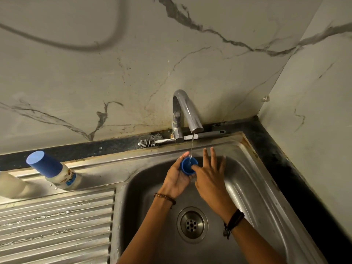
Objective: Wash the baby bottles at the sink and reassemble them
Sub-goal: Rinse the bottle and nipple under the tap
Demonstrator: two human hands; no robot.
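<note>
Over the steel sink point(253, 189), my left hand point(176, 177) grips a blue bottle cap point(187, 165), its open side up under a thin stream from the tap point(185, 113). My right hand point(210, 175) has one finger inside the cap's rim; its other fingers are spread straight. A baby bottle point(57, 171) with a blue cap stands on the drainboard at the left. A bottle brush point(181, 139) lies on the ledge behind the tap.
A pale rounded object point(10, 184) sits at the left edge on the ribbed drainboard point(57, 225). The drain point(192, 224) lies in the basin below my hands. Marble walls close in behind and on the right; a dark counter strip point(285, 168) borders the sink.
</note>
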